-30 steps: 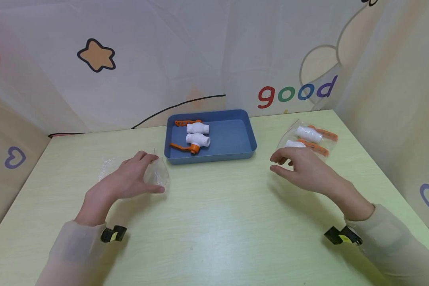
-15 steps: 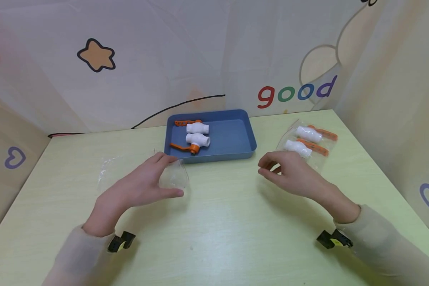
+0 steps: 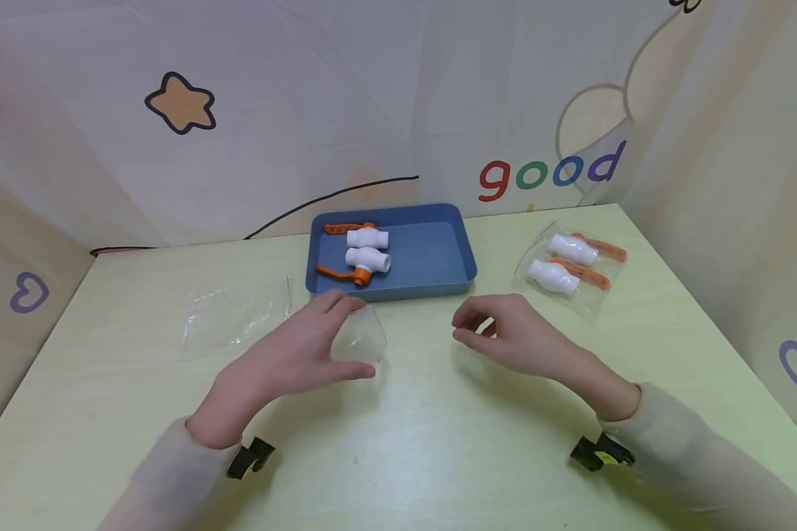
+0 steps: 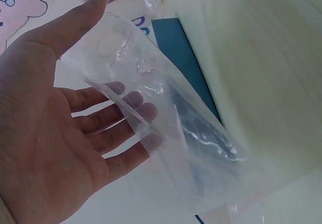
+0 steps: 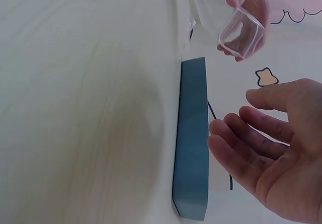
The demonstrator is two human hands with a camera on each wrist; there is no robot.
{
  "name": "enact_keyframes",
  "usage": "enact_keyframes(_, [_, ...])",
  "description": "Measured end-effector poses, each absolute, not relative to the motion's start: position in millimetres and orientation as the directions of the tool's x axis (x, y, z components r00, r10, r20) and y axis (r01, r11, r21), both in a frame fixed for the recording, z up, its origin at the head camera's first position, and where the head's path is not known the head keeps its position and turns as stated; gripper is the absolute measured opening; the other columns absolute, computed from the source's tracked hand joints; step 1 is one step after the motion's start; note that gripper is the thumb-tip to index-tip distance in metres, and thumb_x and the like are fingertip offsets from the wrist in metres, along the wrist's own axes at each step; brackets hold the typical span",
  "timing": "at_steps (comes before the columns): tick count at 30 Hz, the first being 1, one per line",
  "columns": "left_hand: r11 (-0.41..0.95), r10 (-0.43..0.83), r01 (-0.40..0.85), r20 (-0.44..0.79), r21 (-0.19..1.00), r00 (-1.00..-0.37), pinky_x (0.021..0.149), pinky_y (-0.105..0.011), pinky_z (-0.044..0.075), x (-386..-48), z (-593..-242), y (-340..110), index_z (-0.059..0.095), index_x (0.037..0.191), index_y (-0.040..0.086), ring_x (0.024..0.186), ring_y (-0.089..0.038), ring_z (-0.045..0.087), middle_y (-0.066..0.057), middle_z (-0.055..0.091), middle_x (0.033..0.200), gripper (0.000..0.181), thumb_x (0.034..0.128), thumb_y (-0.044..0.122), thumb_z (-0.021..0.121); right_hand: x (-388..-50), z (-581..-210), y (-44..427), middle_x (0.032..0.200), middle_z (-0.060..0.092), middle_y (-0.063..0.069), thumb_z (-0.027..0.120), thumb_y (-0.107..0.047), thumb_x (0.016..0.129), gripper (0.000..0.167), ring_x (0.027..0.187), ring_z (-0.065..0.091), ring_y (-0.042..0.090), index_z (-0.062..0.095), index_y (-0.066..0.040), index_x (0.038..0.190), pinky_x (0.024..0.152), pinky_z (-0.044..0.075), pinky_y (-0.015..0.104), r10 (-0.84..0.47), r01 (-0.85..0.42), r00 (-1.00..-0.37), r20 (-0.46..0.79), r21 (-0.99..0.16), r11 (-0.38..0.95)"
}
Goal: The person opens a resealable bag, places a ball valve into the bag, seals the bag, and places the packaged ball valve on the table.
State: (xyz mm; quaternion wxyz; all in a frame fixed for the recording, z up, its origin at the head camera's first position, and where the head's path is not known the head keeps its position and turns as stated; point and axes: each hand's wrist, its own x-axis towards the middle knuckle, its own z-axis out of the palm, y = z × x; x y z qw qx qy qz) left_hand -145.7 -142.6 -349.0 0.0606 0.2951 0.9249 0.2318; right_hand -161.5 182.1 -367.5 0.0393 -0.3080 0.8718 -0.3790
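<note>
In the head view my left hand (image 3: 299, 350) holds a clear plastic zip bag (image 3: 361, 338) in front of the blue tray. The thumb is spread wide from the fingers, and the fingertips show through the film in the left wrist view, where the bag (image 4: 201, 153) hangs slack. Its mouth stands wide and faces my right hand in the right wrist view; I see nothing inside. My right hand (image 3: 508, 332) hovers right of the bag, its fingers (image 5: 236, 158) loosely bent, holding nothing.
Two white ball valves (image 3: 367, 259) with orange levers lie in the left part of the blue tray (image 3: 432, 290). A zip bag (image 3: 587, 299) with two similar valves lies at the table's right. Another clear bag (image 3: 222, 317) lies flat at the left.
My left hand has moved right with the clear bag, revealing the flat bag at the left. My right hand has moved left and nearer me, away from the bag of valves.
</note>
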Motion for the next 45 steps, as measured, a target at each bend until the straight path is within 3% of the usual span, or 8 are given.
enact_keyframes(15, [0.683, 0.635, 0.609, 0.086, 0.404, -0.768, 0.099, -0.037, 0.050, -137.6, -349.4, -111.3, 0.052, 0.142, 0.003, 0.112, -0.021, 0.057, -0.006, 0.055, 0.127, 0.083, 0.0813, 0.050, 0.086, -156.5, -367.8, 157.8, 0.095, 0.070, -0.005, 0.077, -0.012, 0.093, 0.013, 0.090, 0.065, 0.015, 0.073, -0.009, 0.105, 0.074, 0.058, 0.035, -0.554, -0.438, -0.820, 0.142, -0.779, 0.449])
enact_keyframes(22, [0.689, 0.642, 0.631, 0.104, 0.357, -0.760, 0.098, -0.039, 0.049, -132.7, -351.5, -99.4, 0.053, 0.141, 0.004, 0.108, -0.023, 0.058, -0.005, 0.055, 0.124, 0.084, 0.0808, 0.052, 0.086, -155.9, -369.9, 151.8, 0.095, 0.070, -0.002, 0.077, -0.012, 0.094, 0.017, 0.091, 0.065, 0.017, 0.072, -0.005, 0.108, 0.076, 0.058, 0.037, -0.545, -0.386, -0.832, 0.103, -0.813, 0.436])
enact_keyframes(37, [0.685, 0.650, 0.643, 0.111, 0.341, -0.752, 0.103, -0.042, 0.047, -129.7, -351.6, -91.5, 0.052, 0.144, 0.004, 0.114, -0.024, 0.058, -0.007, 0.055, 0.131, 0.087, 0.0820, 0.056, 0.083, -155.2, -369.3, 147.4, 0.091, 0.069, 0.006, 0.073, -0.005, 0.095, 0.014, 0.082, 0.068, 0.022, 0.068, -0.004, 0.108, 0.075, 0.060, 0.032, -0.557, -0.262, -0.831, 0.010, -0.889, 0.375])
enact_keyframes(45, [0.673, 0.663, 0.663, 0.129, 0.326, -0.737, 0.107, -0.042, 0.044, -129.6, -353.7, -97.5, 0.042, 0.153, 0.006, 0.123, -0.027, 0.054, -0.009, 0.048, 0.142, 0.098, 0.0808, 0.056, 0.084, -156.8, -366.0, 150.8, 0.093, 0.067, 0.016, 0.070, 0.000, 0.096, 0.015, 0.082, 0.071, 0.029, 0.065, 0.007, 0.109, 0.080, 0.061, 0.044, -0.551, -0.100, -0.833, -0.046, -0.967, 0.233])
